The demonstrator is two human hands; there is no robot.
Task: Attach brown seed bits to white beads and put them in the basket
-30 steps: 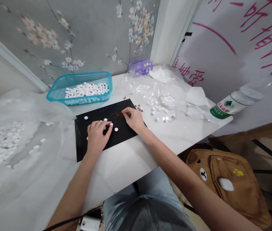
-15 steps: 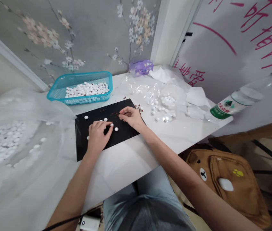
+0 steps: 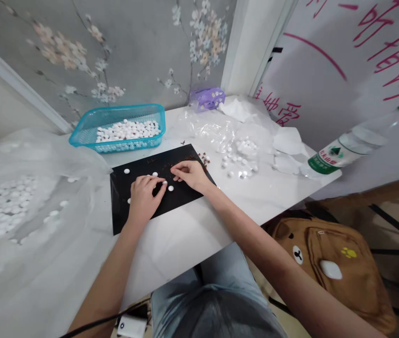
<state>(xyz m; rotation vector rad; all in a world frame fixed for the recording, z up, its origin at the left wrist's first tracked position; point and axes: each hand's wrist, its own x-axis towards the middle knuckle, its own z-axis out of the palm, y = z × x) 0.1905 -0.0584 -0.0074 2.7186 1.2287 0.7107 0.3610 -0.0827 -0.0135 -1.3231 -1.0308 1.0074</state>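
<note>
My left hand [image 3: 144, 195] rests over a black mat [image 3: 123, 218], its thumb and fingers closed on a small round white piece [image 3: 165, 183]. Just to the right, my right hand [image 3: 192, 175] is pinched above the mat; whatever its fingertips hold is too small to make out. Other loose white pieces [image 3: 171, 188] lie on the mat around my left hand, some partly hidden by it. Small dark brown bits [image 3: 166, 165] are scattered near the right fingertips. More brown bits [image 3: 205, 159] lie at the mat's right edge.
Behind the mat stands a blue basket [image 3: 79, 136] of white pieces. Plastic sheeting [image 3: 61, 263] with many white pieces covers the left side. Clear bags [image 3: 209, 131], a purple packet [image 3: 208, 98] and a water bottle [image 3: 347, 145] are at the right. A brown backpack [image 3: 357, 291] sits below.
My right hand has shifted slightly towards my left hand and nearer to me, its fingers still pinched. My left hand keeps its place with the white piece.
</note>
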